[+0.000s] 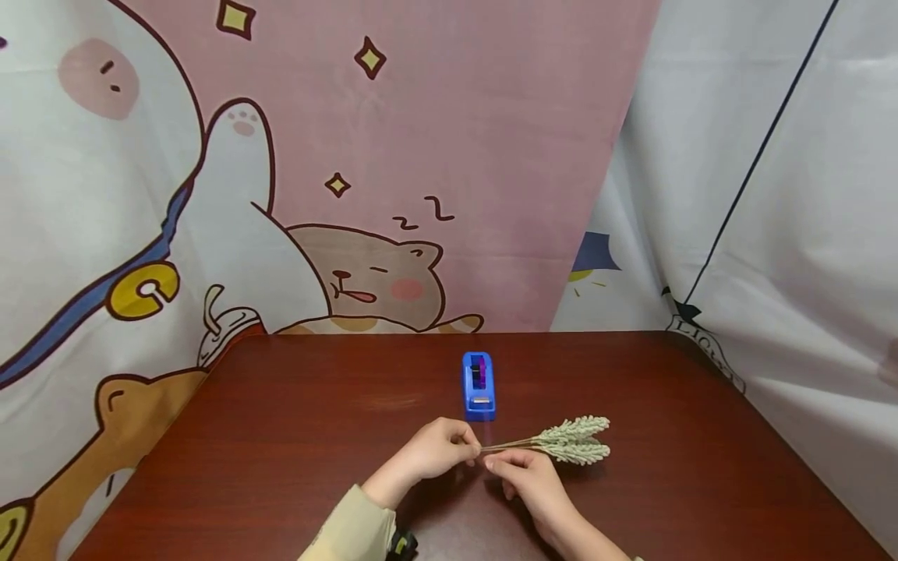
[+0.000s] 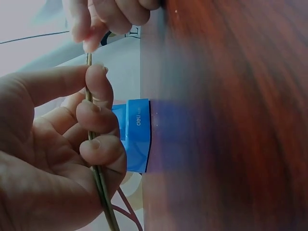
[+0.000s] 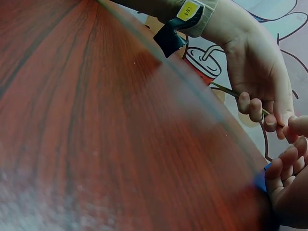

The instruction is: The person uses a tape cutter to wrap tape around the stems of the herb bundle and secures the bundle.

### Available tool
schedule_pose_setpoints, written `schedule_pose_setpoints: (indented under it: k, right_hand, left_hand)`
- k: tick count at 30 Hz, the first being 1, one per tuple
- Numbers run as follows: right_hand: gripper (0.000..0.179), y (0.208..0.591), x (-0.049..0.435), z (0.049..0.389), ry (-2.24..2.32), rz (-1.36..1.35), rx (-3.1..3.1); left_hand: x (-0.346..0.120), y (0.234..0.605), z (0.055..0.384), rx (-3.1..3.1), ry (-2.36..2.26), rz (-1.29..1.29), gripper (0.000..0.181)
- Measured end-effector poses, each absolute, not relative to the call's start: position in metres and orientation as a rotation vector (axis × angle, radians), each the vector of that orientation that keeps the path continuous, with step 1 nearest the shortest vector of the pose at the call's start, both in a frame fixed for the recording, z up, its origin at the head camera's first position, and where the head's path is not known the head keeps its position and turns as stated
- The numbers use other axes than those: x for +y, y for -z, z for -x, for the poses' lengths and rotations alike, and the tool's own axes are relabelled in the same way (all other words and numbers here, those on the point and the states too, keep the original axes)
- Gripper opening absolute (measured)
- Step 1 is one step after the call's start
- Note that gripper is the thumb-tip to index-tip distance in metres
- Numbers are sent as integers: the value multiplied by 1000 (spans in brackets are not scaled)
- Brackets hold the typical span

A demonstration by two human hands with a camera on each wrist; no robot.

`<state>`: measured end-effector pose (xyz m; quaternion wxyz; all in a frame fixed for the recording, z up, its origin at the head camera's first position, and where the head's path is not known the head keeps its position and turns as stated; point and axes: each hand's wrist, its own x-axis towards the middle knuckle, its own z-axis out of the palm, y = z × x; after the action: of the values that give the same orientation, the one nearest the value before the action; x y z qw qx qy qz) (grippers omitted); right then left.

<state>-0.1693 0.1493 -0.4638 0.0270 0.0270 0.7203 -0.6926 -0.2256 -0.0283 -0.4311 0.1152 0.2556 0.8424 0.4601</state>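
Two pale green artificial flower sprigs (image 1: 574,440) point right in the head view, their thin brown stems (image 1: 515,445) running back to my hands. My left hand (image 1: 438,448) holds the stems between thumb and fingers. In the left wrist view the stems (image 2: 100,180) pass along the curled fingers and across the palm. Close beside it, my right hand (image 1: 529,479) has its thumb and forefinger together at the stems, just on the flower side of the left fingertips. Whether tape lies between those fingers is too small to tell. A blue tape dispenser (image 1: 479,409) stands just beyond the hands.
The dark red-brown wooden table (image 1: 337,467) spreads out around the hands. A cartoon-printed cloth (image 1: 491,156) hangs behind and at both sides of it. A black device (image 3: 169,39) is strapped at the left wrist below a light sleeve (image 1: 354,530).
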Motion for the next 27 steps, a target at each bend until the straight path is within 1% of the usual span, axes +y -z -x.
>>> schedule_pose_setpoints:
  k: [5, 13, 21, 27]
  right_hand:
    - [26, 466, 151, 170, 2136, -54, 2239]
    - [26, 470, 152, 184, 2072, 26, 2277]
    - [20, 475, 148, 189, 2221, -63, 2212]
    - [21, 476, 145, 187, 2293, -109, 2170]
  left_hand:
    - [-30, 427, 226, 2437, -1369, -772, 10]
    - [-35, 424, 229, 2385, -1419, -752, 13]
    - [-34, 424, 230, 2390, -1397, -785, 13]
    - [-33, 429, 229, 2421, -1365, -800, 11]
